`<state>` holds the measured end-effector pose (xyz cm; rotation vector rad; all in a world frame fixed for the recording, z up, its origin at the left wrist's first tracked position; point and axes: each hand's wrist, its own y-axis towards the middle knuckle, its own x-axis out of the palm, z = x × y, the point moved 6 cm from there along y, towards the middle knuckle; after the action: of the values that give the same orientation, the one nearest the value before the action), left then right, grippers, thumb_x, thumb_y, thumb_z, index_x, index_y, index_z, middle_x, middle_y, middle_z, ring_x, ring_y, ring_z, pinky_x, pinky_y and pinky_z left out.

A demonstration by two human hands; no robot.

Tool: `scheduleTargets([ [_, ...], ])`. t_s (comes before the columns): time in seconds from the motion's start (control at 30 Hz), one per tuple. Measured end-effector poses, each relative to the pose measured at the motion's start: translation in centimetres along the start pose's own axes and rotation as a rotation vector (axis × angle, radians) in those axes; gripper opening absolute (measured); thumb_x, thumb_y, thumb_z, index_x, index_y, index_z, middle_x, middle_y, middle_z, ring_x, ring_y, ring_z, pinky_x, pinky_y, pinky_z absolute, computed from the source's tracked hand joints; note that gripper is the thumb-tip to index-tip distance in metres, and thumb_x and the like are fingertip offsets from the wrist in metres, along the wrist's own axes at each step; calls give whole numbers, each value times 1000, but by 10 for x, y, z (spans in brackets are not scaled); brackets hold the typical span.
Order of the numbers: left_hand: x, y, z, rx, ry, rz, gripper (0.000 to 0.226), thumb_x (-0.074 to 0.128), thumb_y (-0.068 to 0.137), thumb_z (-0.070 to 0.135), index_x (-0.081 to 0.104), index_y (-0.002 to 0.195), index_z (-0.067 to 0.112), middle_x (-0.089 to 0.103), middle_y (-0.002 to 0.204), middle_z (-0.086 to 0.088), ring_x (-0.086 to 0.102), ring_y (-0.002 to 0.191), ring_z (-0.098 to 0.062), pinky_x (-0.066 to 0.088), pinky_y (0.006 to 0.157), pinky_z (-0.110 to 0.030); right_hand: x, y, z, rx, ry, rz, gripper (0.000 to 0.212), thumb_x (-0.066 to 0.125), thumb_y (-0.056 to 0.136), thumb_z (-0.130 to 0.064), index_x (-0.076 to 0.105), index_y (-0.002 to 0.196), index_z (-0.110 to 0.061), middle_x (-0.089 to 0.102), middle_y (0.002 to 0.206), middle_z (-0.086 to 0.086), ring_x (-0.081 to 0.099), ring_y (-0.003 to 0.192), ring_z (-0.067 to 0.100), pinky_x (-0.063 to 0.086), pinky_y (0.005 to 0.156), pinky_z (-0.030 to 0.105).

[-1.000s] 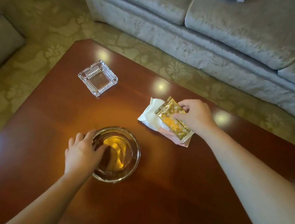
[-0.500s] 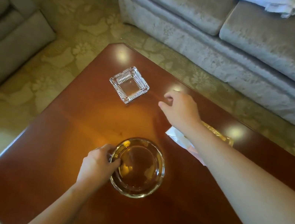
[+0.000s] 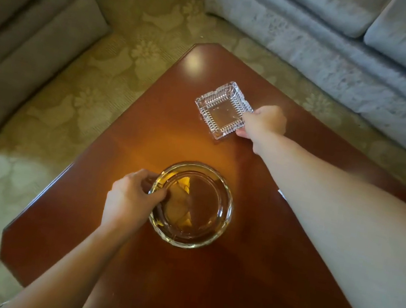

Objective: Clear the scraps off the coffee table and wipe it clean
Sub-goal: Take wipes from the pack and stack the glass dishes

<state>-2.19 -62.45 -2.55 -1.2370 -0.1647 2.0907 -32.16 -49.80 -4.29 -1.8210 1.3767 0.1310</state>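
Glass dominates: at lower centre the left hand (image 3: 133,196) grips the left rim of the round amber dish (image 3: 191,235), likely heavy, slick and breakable; its thick rim suits gripping. At upper centre the right hand (image 3: 263,122) pinches the edge of the square clear ashtray (image 3: 221,108). 1 white scrap corner (image 3: 280,193) peeks beneath that forearm on the table (image 3: 174,283). No writing is legible.

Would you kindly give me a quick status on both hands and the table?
Left hand grips bowl rim. Right hand pinches ashtray edge; both on table. White scrap corner shows beside right forearm, rest hidden.
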Motion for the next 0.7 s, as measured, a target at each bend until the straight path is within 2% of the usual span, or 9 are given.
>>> scheduleTargets([
  [0.07, -4, 3, -3, -24, -25, 10, 26, 83, 83, 33, 75, 107, 29, 65, 85, 18, 60, 79, 4, 42, 61, -18, -6, -4, -4, -26, -30, 43, 7, 64, 96, -13, 65, 92, -8, 74, 96, 6, 74, 50, 16, 66, 62, 37],
  [0.17, -4, 4, -4, -39, -40, 14, 25, 82, 84, 35, 74, 106, 29, 67, 86, 17, 62, 80, 2, 43, 59, -21, -27, -17, -9, -97, -48, 60, 14, 63, 94, -13, 65, 81, -8, 77, 75, 8, 74, 50, 14, 61, 58, 31],
  [0.27, -4, 2, -3, -37, -60, 19, 23, 83, 84, 38, 73, 104, 32, 67, 87, 19, 61, 81, 3, 44, 61, -19, -49, -38, -18, -199, -41, -32, 15, 66, 90, -8, 69, 79, 1, 73, 61, 12, 75, 53, 22, 65, 67, 40],
  [0.37, -2, -1, -12, -85, -132, 13, 21, 84, 84, 44, 73, 96, 32, 71, 90, 16, 67, 85, -1, 55, 68, -26, -57, -73, -17, -254, -106, -175, 15, 69, 89, -8, 70, 74, -4, 72, 58, 12, 76, 54, 24, 62, 63, 38],
  [0.43, -1, -4, -22, -153, -271, 28, 17, 77, 90, 45, 76, 91, 28, 76, 90, 5, 74, 82, -13, 64, 70, -39, -53, -96, -8, -280, -197, -226, 15, 70, 89, -10, 70, 74, -9, 72, 55, 8, 75, 52, 19, 59, 62, 30],
  [0.47, -2, -7, -25, -194, -355, 39, 17, 72, 95, 41, 76, 90, 25, 77, 91, -2, 76, 81, -18, 66, 69, -41, -48, -106, -1, -289, -242, -249, 16, 69, 90, -11, 70, 74, -11, 72, 55, 6, 74, 51, 16, 59, 63, 30],
  [0.57, -1, -18, -28, -248, -511, 49, 24, 62, 103, 30, 76, 94, 14, 77, 90, -9, 77, 83, -21, 66, 67, -35, -32, -127, 21, -287, -312, -317, 17, 69, 91, -12, 69, 74, -13, 72, 55, 4, 74, 51, 12, 64, 69, 37],
  [0.7, 2, -23, -30, -234, -550, 43, 32, 59, 105, 32, 74, 98, 5, 77, 90, -13, 77, 84, -20, 65, 66, -30, -18, -143, 37, -289, -375, -347, 18, 69, 91, -15, 68, 73, -16, 72, 55, 2, 73, 51, 10, 64, 65, 36],
])
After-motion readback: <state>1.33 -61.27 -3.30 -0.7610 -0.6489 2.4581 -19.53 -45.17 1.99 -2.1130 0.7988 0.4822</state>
